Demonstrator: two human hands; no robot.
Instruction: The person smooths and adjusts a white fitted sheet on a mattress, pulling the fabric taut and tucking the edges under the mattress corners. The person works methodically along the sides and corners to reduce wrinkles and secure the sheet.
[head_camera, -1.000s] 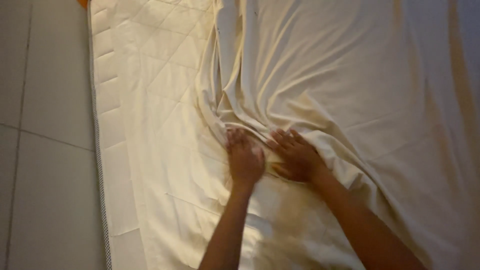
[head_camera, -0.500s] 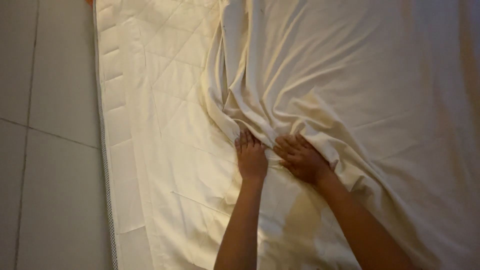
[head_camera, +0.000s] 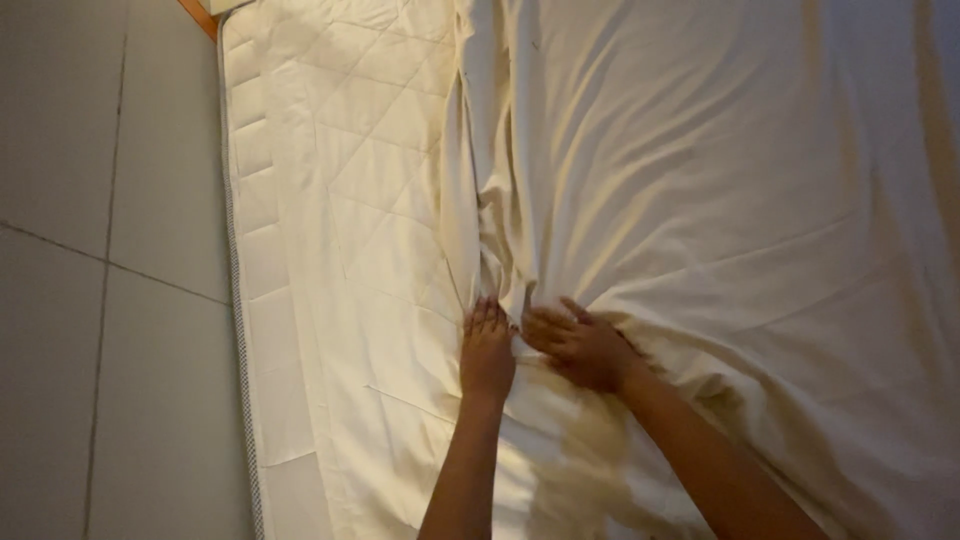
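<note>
Nearest the camera, two bare forearms come up from the bottom edge and meet over a bed. The left hand (head_camera: 487, 348) lies palm down with its fingers straight and close together, pressed flat on the cream sheet (head_camera: 720, 200); it grips nothing. Just beside it, almost touching, the right hand (head_camera: 580, 345) rests on the same cloth with its fingers bent and turned toward the left hand, their tips at the bunched edge of the sheet. Whether those fingers pinch a fold or only press on it, the view does not show.

The sheet covers the right and middle part of the bed. It is rumpled, with long creases fanning out from the spot where the hands meet, and its left edge is gathered into a thick ridge of folds that runs from the hands up toward the top of the view. A darker shadow falls on the cloth just below the right wrist.

Left of that ridge the quilted mattress (head_camera: 350, 180) lies uncovered, pale cream with diamond stitching, its side border marked by a line of small dots along the seam. Beyond the mattress edge, on the far left, is the grey tiled floor (head_camera: 100, 300) with thin joints crossing it. At the top, by the mattress corner, a small strip of orange wood (head_camera: 197, 16) shows.
</note>
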